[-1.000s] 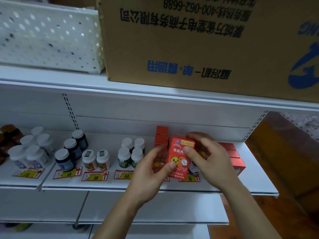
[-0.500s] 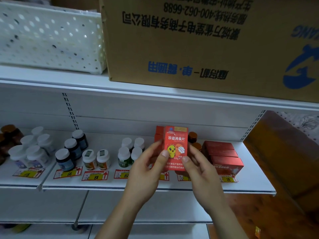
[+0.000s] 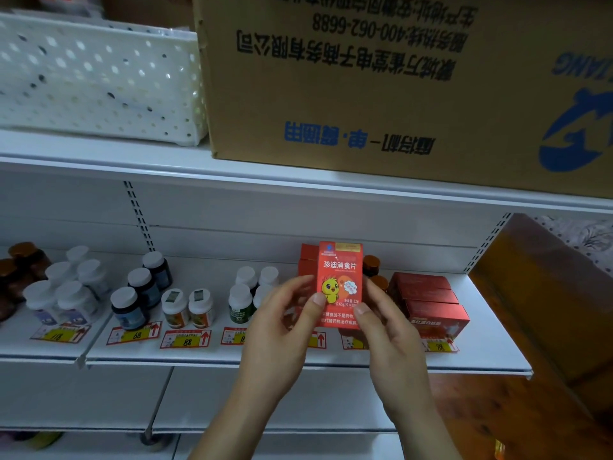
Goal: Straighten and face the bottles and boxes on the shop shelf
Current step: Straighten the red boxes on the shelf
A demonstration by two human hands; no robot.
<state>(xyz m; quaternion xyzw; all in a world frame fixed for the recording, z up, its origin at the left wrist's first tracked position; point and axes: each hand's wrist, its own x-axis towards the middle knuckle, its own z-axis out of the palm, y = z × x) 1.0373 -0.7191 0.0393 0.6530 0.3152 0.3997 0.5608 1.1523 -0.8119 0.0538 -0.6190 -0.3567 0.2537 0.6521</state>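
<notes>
Box (image 3: pixel 340 277) upright, long axis vertical, front facing camera, both hands pinching.

I stood in a shop: a white metal shelf (image 3: pixel 298 360) carried rows of bottles (image 3: pixel 127 308) and red boxes (image 3: pixel 438 315), each above a yellow price tag (image 3: pixel 185 340) along its front edge, with a stock carton (image 3: pixel 381 94) overhead.

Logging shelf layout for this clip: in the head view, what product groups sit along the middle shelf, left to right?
Brown bottles → white bottles → dark bottles → two orange-label bottles → green-label bottles → red chick box held by left hand and right hand → stacked red boxes.
</notes>
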